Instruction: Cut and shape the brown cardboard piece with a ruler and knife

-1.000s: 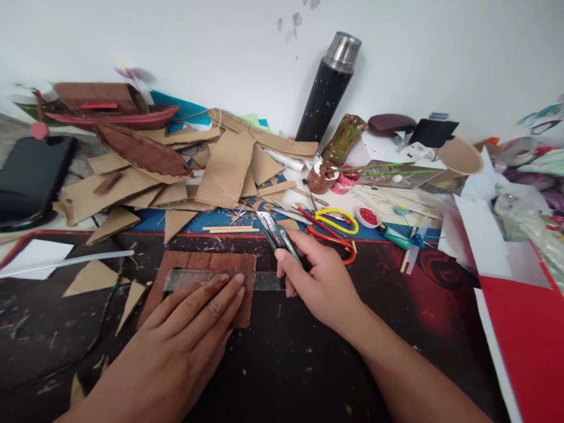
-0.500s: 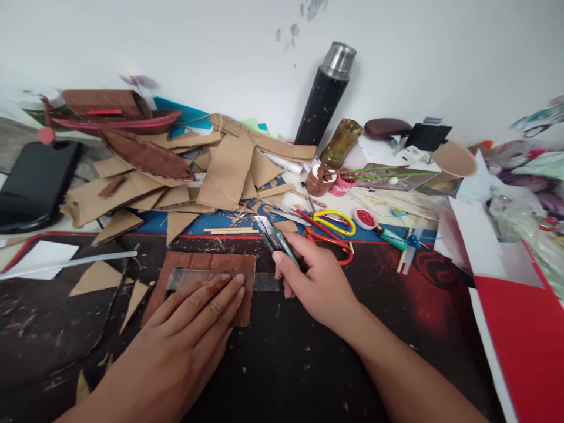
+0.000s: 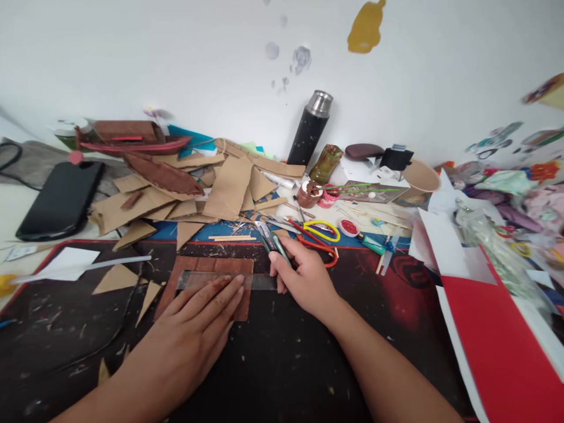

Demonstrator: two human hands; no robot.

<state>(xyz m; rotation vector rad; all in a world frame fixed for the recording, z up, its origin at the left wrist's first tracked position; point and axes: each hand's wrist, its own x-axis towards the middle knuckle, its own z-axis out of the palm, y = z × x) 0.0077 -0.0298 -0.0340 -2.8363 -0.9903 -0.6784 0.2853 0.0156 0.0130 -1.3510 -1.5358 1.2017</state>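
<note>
Fingers stretched out, my left hand (image 3: 194,329) lies flat on a clear ruler (image 3: 264,282), pressing it over a brown-painted cardboard piece (image 3: 211,264). The ruler's right end sticks out past the cardboard. In my right hand (image 3: 308,276) is a green utility knife (image 3: 277,245), blade out and tilted up to the left. Its blade is clear of the cardboard, and my right fingers are close to the ruler's right end. My left palm covers part of the cardboard's lower side.
Cardboard scraps (image 3: 229,188) are heaped at the back, beside a brown boat model (image 3: 163,173). Scissors (image 3: 326,232), a paint jar (image 3: 309,194) and a black thermos (image 3: 308,132) stand or lie behind my right hand. Red card (image 3: 489,341) lies at right; a phone (image 3: 61,200) at left.
The view has tilted up and turned slightly right, showing more wall. My left hand stays on the ruler and my right hand keeps hold of the utility knife, both nearly unmoved on the mat.
</note>
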